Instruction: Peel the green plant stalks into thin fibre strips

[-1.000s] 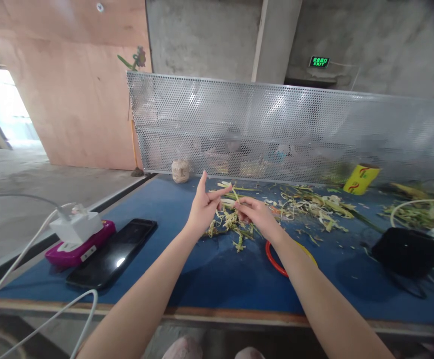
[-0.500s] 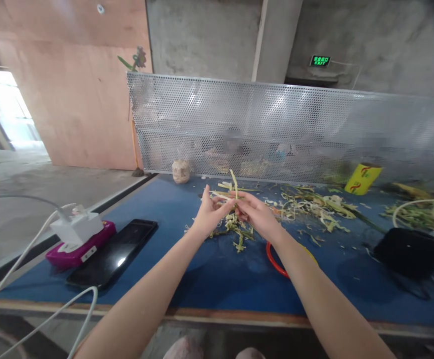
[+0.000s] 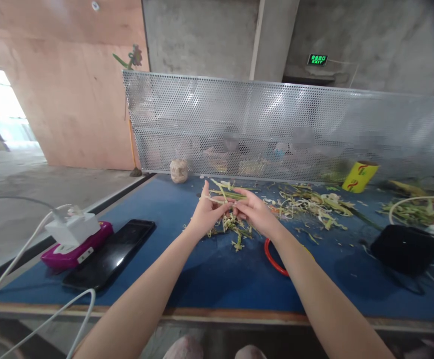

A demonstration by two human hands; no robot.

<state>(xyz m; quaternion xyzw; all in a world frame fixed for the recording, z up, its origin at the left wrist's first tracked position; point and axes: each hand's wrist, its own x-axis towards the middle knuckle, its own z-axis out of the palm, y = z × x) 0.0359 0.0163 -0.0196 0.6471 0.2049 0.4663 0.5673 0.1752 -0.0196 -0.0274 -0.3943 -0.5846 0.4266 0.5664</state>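
Note:
My left hand [image 3: 204, 215] and my right hand [image 3: 257, 211] meet over the middle of the blue table, fingertips nearly touching. Pinched between them is a thin, pale green plant stalk [image 3: 220, 187], whose free end sticks up and away from me. Some fingertips are hidden behind the thumbs. Below the hands lies a small heap of green and whitish peelings [image 3: 238, 243]. Longer green stems [image 3: 235, 195] rest on the table just beyond the fingers. A red ring-shaped rim [image 3: 272, 263] shows partly under my right forearm.
More scraps [image 3: 314, 204] spread to the right. A yellow roll [image 3: 359, 177] stands by the perforated metal screen [image 3: 217, 109]. A black phone [image 3: 112, 254] and purple power strip [image 3: 78, 247] lie left; a black box-like object [image 3: 405, 249] sits right. Someone is dimly visible behind the screen.
The stalk's free end has swung from nearly upright to leaning left. My hands stay close together in about the same place, and the view has shifted slightly.

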